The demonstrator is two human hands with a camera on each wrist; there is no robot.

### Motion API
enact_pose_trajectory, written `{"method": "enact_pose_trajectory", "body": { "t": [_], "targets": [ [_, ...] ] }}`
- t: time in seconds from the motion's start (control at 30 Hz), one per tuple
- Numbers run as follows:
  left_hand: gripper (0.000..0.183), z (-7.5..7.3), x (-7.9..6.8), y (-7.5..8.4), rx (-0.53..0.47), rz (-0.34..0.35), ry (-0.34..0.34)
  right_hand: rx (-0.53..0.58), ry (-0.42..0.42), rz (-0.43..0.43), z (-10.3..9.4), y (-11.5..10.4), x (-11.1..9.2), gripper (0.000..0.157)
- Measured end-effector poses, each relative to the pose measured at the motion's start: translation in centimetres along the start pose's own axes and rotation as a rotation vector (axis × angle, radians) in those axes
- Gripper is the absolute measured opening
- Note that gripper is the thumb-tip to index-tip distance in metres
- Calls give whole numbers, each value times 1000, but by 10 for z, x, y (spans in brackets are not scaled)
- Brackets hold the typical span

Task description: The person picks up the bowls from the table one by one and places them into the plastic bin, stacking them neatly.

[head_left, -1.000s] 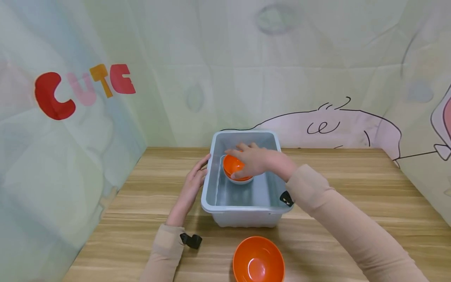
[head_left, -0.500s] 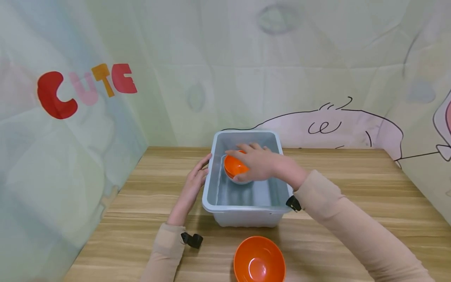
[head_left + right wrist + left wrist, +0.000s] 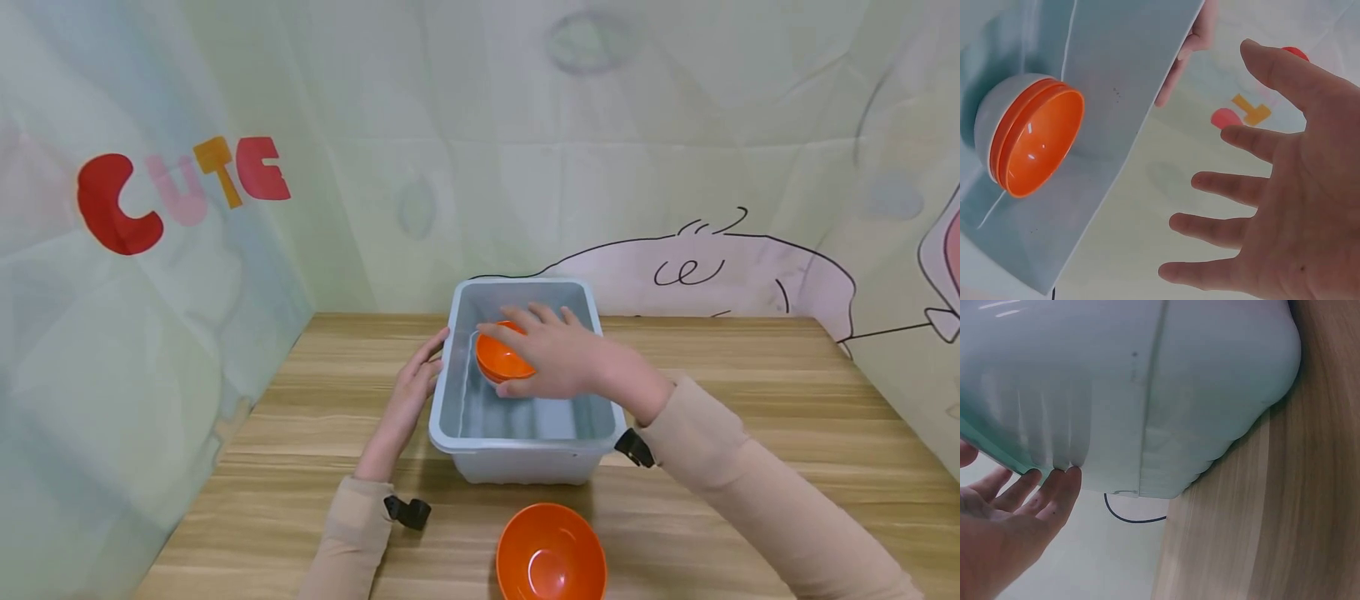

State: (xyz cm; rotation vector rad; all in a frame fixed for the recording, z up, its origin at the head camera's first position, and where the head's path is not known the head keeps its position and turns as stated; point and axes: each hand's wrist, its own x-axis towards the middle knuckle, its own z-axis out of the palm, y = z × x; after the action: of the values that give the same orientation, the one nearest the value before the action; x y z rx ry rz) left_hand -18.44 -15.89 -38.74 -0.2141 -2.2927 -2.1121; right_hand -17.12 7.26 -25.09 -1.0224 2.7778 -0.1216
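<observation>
A pale blue-grey plastic bin (image 3: 525, 446) stands on the wooden table. Inside it sits a stack of bowls: orange ones (image 3: 1044, 142) nested in a white outer bowl (image 3: 988, 128), tilted in the right wrist view. Over the bin my right hand (image 3: 566, 354) has its fingers spread, with nothing in it; the right wrist view shows it apart from the bowls. My left hand (image 3: 412, 387) rests against the bin's left side, its fingertips (image 3: 1072, 475) touching the outer wall just below the rim. Nearer me, outside the bin, a larger orange bowl (image 3: 551, 554) lies upright on the table.
The wooden table (image 3: 750, 400) extends to both sides of the bin. A printed cloth backdrop (image 3: 480, 167) with cartoon drawings and coloured letters rises behind and at the sides. Black camera mounts (image 3: 407, 512) sit at both wrists.
My right hand has drawn away from the stacked bowls, moving right and slightly toward me, its fingers spreading wider. More of the inner orange bowl shows. The left hand has stayed on the bin.
</observation>
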Motion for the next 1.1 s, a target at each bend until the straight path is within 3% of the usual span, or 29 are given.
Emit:
{"method": "enact_pose_trajectory", "body": {
  "t": [1.1],
  "targets": [
    [47, -2, -1, 0, -3, -11, -9, -21, 197, -178, 20, -15, -51, 75]
  ]
}}
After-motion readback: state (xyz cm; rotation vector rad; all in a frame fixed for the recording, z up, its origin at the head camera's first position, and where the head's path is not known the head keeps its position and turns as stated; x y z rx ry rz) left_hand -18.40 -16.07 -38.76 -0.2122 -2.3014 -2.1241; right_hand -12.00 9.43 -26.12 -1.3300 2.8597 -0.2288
